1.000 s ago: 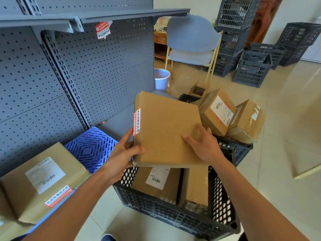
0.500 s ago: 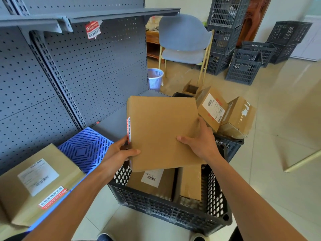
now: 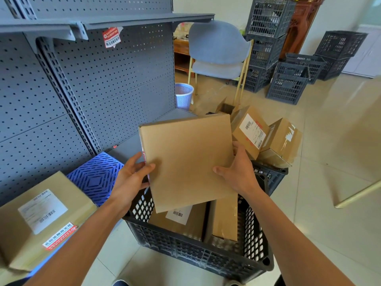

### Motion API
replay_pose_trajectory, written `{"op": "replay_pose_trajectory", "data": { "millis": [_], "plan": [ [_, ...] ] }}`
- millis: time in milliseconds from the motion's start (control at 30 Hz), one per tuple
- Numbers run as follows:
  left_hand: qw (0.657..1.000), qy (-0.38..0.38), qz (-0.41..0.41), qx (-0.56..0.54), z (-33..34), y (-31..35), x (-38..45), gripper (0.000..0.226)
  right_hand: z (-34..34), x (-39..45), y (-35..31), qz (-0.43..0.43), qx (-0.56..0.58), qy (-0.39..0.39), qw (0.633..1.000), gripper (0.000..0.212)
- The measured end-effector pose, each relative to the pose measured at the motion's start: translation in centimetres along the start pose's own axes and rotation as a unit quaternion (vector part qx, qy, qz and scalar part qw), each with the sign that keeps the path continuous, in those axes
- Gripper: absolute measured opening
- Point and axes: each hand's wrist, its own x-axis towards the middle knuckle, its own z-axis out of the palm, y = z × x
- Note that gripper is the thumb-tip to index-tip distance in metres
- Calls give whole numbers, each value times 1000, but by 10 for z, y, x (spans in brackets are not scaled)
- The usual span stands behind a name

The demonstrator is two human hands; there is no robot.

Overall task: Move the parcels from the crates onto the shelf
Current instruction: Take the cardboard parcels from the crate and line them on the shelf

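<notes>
I hold a flat brown cardboard parcel (image 3: 188, 162) above the dark plastic crate (image 3: 198, 256). My left hand (image 3: 131, 178) grips its left edge with the thumb on top. My right hand (image 3: 239, 172) grips its right edge. Two more parcels (image 3: 224, 219) stand in the crate below it. Two boxes (image 3: 250, 131) lean on the crate's far rim. The grey pegboard shelf (image 3: 103, 89) rises at left, its bottom deck (image 3: 127, 149) just left of the held parcel. One labelled parcel (image 3: 41, 219) lies on the shelf at lower left.
A blue plastic grid panel (image 3: 94, 176) lies on the shelf deck between the labelled parcel and the crate. An upper shelf board (image 3: 132, 19) juts out overhead. Behind stand a grey chair (image 3: 218, 50), a small white basket (image 3: 183, 96) and several stacked dark crates (image 3: 288, 81).
The held parcel has rotated slightly clockwise and tilted while staying above the crate. My right hand has slid from its lower edge up to its right side.
</notes>
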Motion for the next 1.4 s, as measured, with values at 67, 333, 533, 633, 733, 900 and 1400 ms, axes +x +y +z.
{"op": "replay_pose_trajectory", "data": {
  "millis": [67,333,533,633,733,900,1400],
  "plan": [
    [1000,-2,4,-3,-4,-1,1,60,1,-2,-2,-20,15,1,1000,79],
    [997,16,0,-72,-7,4,1,39,-2,-6,-8,-59,62,57,995,49],
    [997,21,-17,-76,-10,6,0,68,-6,-18,-22,-89,122,72,986,33],
    [997,15,-10,-76,-8,9,-5,76,-4,-19,-22,-82,131,83,985,19],
    [998,8,-8,-62,-5,13,-9,82,-2,-19,-21,-58,150,86,983,27],
    [997,3,-20,-69,-6,17,-12,95,-3,-15,-15,-21,198,84,976,33],
    [984,-11,-64,-165,-13,13,-3,47,-5,-14,-4,-72,182,-20,980,62]
  ]
}}
